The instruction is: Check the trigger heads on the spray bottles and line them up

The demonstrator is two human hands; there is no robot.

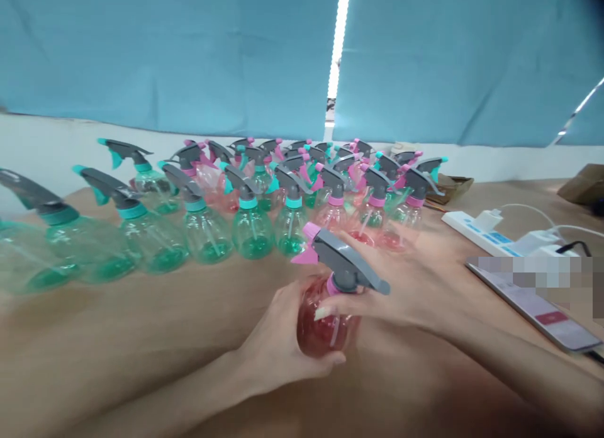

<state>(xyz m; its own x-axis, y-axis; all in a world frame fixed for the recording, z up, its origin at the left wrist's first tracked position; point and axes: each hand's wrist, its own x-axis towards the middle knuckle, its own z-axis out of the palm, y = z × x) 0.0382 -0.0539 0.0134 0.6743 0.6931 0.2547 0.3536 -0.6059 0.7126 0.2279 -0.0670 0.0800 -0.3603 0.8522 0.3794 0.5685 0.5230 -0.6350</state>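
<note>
A pink spray bottle (316, 328) with a grey and pink trigger head stands slightly tilted between my hands, near the middle of the view. My left hand (278, 340) wraps round the bottle's left side, its thumb across the lower front. From the right, my right hand (377, 293) grips the upper body, with the thumb just below the pink collar. The fingers behind the bottle are hidden. Close beyond it stands a row of spray bottles, among them a green spray bottle (253, 230) with a turquoise collar and a pink spray bottle (333, 214).
Several more green and pink spray bottles crowd the wooden table (155, 325) towards the white wall. On the right lie a white power strip (476, 231) with plugs and cables, and a phone (533, 306). A brown box (450, 189) sits behind them. Blue curtains (165, 60) hang at the back.
</note>
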